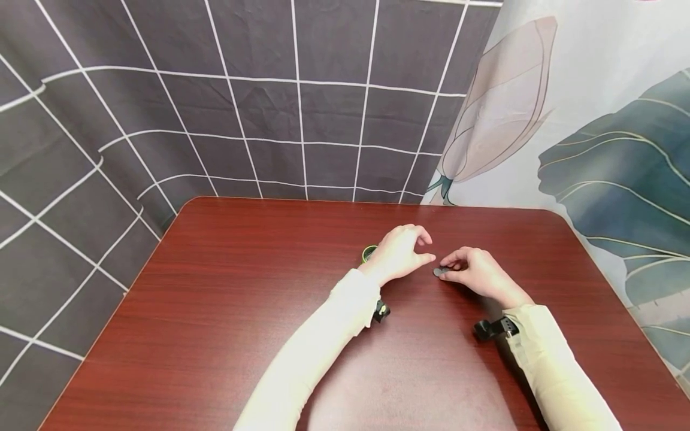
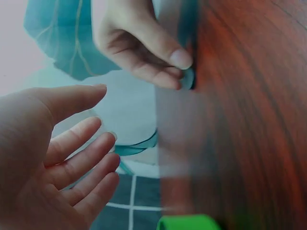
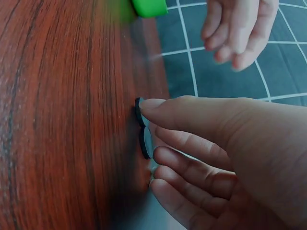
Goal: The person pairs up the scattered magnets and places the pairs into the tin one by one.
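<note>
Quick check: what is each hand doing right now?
Left hand: open, holding nothing.
Right hand: fingertips on small dark discs on the table.

A reddish-brown wood-grain surface (image 1: 242,311) with rounded corners fills the lower half of the head view. A small green ring-shaped object (image 1: 369,252) sits on it just left of centre; only its near edge shows at the bottom of the left wrist view. Behind the surface, across the upper left of the frame, hangs a dark grey cloth with a white grid (image 1: 215,108). To the upper right hangs a pale curtain printed with large teal leaves (image 1: 609,167).
</note>
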A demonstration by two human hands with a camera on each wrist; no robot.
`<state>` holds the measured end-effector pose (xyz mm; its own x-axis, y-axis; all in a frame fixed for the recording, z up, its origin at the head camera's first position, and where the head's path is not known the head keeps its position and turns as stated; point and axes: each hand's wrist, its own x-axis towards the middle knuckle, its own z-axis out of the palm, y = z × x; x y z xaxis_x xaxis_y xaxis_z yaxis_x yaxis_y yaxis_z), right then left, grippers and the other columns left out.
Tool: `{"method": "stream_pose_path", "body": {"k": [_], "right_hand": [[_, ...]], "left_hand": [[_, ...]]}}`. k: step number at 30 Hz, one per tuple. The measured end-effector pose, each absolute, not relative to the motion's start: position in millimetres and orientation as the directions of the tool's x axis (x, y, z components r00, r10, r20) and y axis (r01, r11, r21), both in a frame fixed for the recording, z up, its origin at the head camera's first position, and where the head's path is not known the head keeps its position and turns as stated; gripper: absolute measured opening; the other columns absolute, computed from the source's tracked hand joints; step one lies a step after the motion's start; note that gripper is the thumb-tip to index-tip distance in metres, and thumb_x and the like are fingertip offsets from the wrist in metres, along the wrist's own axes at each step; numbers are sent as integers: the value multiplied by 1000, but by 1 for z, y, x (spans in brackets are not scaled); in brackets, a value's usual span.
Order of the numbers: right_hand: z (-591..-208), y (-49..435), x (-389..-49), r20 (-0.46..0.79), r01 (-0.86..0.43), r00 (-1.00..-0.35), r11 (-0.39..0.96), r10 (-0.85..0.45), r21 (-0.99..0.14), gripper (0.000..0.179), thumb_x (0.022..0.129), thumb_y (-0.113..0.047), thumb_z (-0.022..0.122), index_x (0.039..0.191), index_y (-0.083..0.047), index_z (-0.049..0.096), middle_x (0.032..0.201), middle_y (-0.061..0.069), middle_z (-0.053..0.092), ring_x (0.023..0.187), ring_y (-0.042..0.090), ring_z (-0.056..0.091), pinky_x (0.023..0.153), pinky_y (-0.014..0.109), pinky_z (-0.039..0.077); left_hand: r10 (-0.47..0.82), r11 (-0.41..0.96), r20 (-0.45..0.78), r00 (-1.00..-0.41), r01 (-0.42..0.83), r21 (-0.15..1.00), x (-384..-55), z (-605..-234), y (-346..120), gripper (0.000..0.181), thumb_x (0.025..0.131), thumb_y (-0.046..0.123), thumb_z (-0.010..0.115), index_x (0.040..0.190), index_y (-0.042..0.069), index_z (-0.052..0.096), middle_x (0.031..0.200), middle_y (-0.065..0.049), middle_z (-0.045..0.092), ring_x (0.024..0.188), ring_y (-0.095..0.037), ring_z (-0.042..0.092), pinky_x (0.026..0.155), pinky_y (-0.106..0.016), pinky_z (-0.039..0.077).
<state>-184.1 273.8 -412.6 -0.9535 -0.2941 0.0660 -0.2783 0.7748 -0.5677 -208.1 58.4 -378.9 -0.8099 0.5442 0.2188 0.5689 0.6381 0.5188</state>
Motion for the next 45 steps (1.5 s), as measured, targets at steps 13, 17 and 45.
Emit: {"method": "stream_pose_path", "body": {"k": [13, 17, 45], "right_hand": [[-413, 267, -189, 59, -290, -949, 787, -309, -545, 15, 74, -21, 79, 83, -12, 72, 67, -7, 60, 62, 13, 55, 58, 28, 44], [-412, 266, -189, 47, -275, -954, 797, -297, -538, 14, 74, -23, 79, 81, -13, 71, 63, -7, 58, 60, 13, 52, 56, 28, 41], [-391, 251, -201, -115, -323, -893, 796, -435, -512, 19, 65, -6, 76, 83, -12, 71, 69, -6, 61, 67, 12, 55, 63, 29, 46]], "left_hand": [[490, 564, 319, -811, 574, 593, -197, -378, 11, 30, 83, 36, 69, 103, 15, 64, 96, 3, 60, 93, -14, 54, 82, -23, 39], [475, 568, 320, -820, 564, 600, -196, -385, -2, 31, 83, 37, 69, 104, 15, 64, 98, 2, 61, 95, -16, 55, 84, -24, 38], [432, 664, 221, -875, 474, 579, -201, -413, -26, 68, 70, 40, 80, 125, 6, 58, 116, -2, 60, 105, -17, 54, 91, -29, 40]]}}
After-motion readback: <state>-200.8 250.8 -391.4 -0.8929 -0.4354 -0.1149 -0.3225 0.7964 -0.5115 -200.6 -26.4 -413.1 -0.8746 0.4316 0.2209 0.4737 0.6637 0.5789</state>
